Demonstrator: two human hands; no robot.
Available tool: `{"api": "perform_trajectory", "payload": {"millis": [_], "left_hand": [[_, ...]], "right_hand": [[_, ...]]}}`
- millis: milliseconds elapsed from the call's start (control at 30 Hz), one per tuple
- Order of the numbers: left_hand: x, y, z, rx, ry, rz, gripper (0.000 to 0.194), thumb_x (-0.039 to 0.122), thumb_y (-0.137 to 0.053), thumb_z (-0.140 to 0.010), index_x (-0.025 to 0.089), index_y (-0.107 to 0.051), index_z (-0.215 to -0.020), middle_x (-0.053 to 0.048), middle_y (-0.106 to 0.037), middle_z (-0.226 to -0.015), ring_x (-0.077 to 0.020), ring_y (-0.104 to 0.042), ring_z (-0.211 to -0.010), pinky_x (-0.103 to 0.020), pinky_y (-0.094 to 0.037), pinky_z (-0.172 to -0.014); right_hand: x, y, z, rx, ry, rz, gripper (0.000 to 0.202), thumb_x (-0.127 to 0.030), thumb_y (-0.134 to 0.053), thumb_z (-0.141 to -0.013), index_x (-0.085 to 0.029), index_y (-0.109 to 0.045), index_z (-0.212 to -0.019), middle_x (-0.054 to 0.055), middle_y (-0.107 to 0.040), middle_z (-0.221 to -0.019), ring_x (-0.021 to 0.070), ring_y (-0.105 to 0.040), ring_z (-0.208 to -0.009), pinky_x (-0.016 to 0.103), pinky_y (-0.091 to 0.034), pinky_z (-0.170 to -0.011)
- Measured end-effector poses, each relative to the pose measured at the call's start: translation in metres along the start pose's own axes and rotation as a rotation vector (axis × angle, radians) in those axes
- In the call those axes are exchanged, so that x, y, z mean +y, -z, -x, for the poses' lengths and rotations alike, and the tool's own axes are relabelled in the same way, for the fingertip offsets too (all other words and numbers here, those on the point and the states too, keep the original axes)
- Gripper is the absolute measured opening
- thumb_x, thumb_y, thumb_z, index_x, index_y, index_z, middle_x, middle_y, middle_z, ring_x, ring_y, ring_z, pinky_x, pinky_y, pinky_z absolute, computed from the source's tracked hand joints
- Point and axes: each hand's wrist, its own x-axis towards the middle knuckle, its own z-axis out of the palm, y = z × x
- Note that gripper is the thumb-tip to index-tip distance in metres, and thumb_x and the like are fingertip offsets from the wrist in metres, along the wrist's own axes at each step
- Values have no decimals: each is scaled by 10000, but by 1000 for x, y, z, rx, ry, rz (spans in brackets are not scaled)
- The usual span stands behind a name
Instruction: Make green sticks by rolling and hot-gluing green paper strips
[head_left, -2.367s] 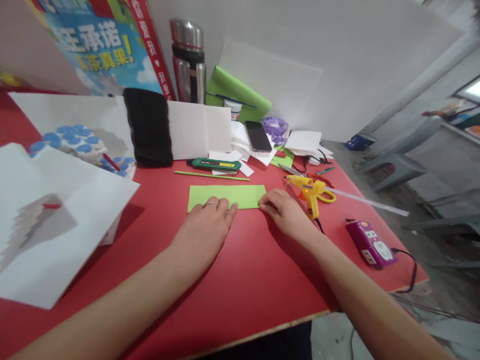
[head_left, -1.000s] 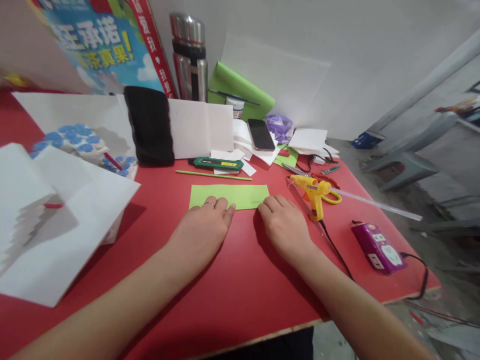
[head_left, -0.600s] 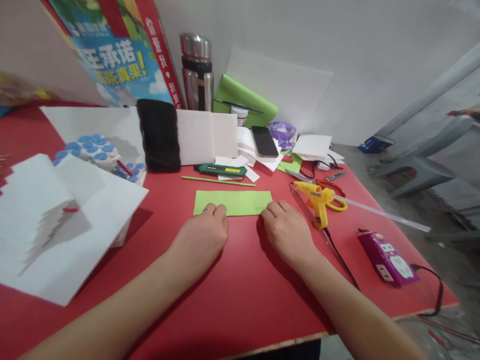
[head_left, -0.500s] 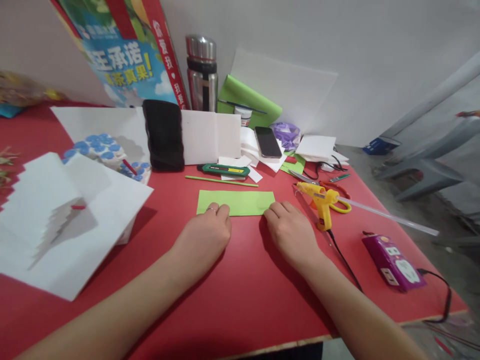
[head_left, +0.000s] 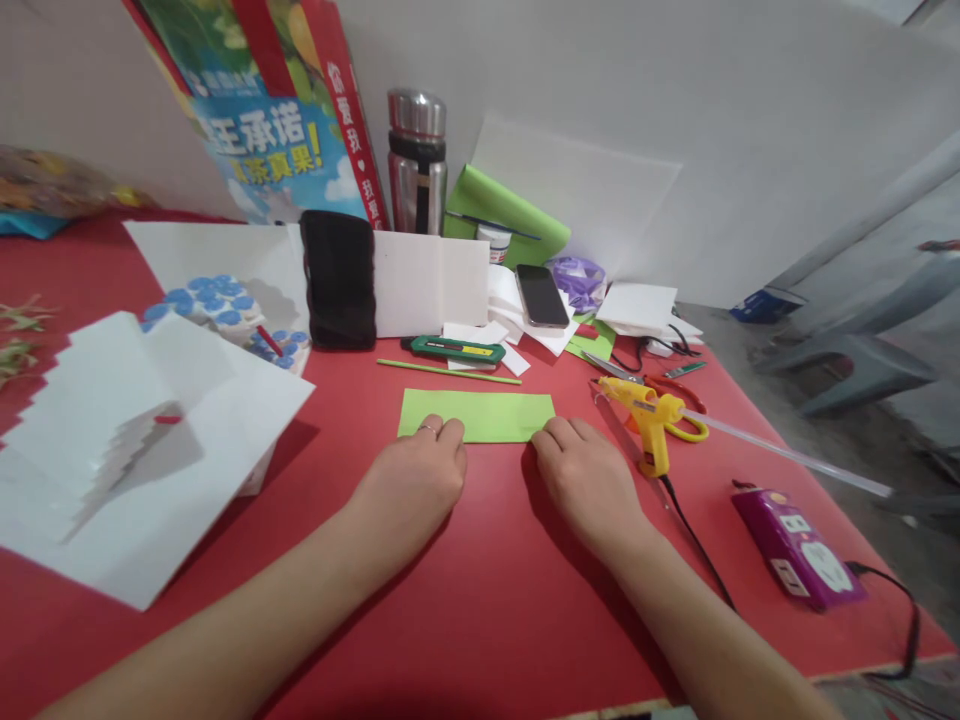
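A light green paper strip (head_left: pixel 480 408) lies flat on the red table, its long side towards me. My left hand (head_left: pixel 420 470), with a ring on one finger, is closed at the strip's near left part. At the near right corner my right hand (head_left: pixel 581 470) is closed on the paper, fingers curled; both sets of fingertips are partly hidden. Just beyond the strip lies a thin green rolled stick (head_left: pixel 450 372). Behind that is a green utility knife (head_left: pixel 459 349). A yellow glue gun (head_left: pixel 645 412) with a clear glue stick rests right of my right hand.
White folded paper construction (head_left: pixel 225 420) stands at the left. Scissors (head_left: pixel 686 430) lie behind the glue gun. A purple power box (head_left: pixel 802 550) with a cord sits at the right edge. A black phone-like object (head_left: pixel 339 280), phone (head_left: pixel 541 296) and steel thermos (head_left: pixel 417 165) are at the back.
The view has shifted slightly, so everything appears a little lower and further right. Both hands stay at the near edge of the green paper strip, with little visible movement.
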Motion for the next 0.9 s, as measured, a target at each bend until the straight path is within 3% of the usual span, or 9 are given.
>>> {"api": "perform_trajectory", "payload": {"millis": [167,633,900], "left_hand": [[0,1,0,-22,10,14,324,-58,-461,-892,94,-728,-996,-125,-638,-932,-254,-622,-870,-304,-446,-550],[0,0,1,13,19,37,290,-52,-493,-887,103,-720,-980,-129,-622,-932,-255,-594,-862,-297,-405,-534],[-1,2,1,10,11,28,326,-62,-461,-896,93,-726,-1003,-128,-631,-924,-264,-614,-879,-309,-454,-562]], "right_hand": [[-2,1,2,2,-21,39,165,-35,-614,-920,-171,-706,-936,69,-670,-885,227,-505,-788,344,-321,-712],[-2,5,0,-59,-7,2,147,-44,-592,-933,-162,-679,-927,79,-666,-927,228,-498,-810,350,-317,-701],[-3,7,-2,-117,-10,10,145,-43,-605,-928,-162,-682,-958,89,-664,-968,241,-513,-845,352,-332,-703]]}}
